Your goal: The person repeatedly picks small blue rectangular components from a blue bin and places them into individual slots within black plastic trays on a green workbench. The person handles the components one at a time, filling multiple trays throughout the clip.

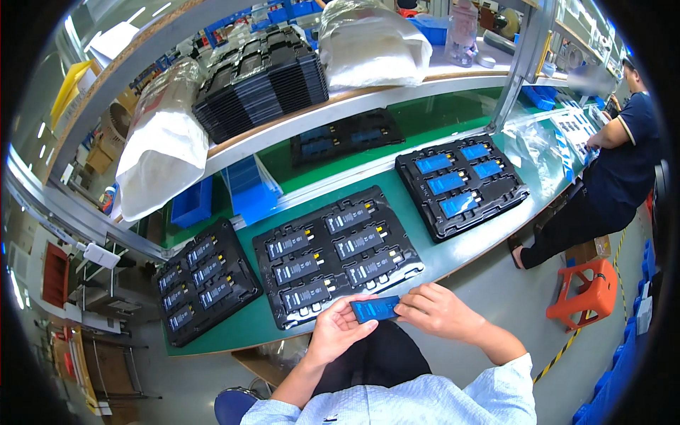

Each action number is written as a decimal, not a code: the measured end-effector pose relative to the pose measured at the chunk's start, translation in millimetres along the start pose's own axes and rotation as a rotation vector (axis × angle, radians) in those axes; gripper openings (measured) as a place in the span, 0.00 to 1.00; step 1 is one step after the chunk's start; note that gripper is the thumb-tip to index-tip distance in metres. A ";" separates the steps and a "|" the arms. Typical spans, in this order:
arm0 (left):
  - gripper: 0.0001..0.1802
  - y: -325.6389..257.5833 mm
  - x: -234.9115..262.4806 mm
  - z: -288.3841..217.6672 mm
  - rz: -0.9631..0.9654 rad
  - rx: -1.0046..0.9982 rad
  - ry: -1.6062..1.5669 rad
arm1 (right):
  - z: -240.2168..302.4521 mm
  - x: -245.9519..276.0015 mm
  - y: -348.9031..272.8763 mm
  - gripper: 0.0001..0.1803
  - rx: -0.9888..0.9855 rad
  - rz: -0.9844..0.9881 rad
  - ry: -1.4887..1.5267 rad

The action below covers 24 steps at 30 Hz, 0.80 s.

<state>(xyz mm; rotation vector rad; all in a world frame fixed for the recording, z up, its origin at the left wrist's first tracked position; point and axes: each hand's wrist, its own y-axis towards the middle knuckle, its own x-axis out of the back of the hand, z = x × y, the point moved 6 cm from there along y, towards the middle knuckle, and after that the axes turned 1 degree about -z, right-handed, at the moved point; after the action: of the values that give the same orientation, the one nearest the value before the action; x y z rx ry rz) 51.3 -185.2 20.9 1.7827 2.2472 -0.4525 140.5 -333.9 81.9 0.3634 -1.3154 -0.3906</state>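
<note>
A flat rectangular battery pack (375,309) with a blue face is held between my two hands, just past the near edge of the green bench. Its left end rests in the fingers and thumb of my left hand (337,330). The fingers of my right hand (440,312) pinch the other end and cover it. Right ahead lies a black moulded tray (282,312) of dark-faced packs. Another black tray (244,301) of dark-faced packs sits to the left. At the right, blue-faced packs (446,183) lie in a third tray (440,228).
Above the bench runs a shelf (368,95) bearing a tall stack of black trays (262,92) and white bags (372,46). Below it are another tray (347,134) and a blue bin (191,204). A person (620,156) stands at the right, near an orange stool (584,290).
</note>
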 end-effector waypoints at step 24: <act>0.29 -18.7 26.2 -13.5 0.185 0.012 -0.042 | -29.7 -64.5 -25.1 0.17 -0.811 0.204 1.344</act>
<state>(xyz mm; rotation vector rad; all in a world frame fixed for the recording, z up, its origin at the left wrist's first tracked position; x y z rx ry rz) 27.1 -160.4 25.4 1.9453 2.0327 -0.4619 154.4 -324.4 8.6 -0.2142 0.1689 -0.3547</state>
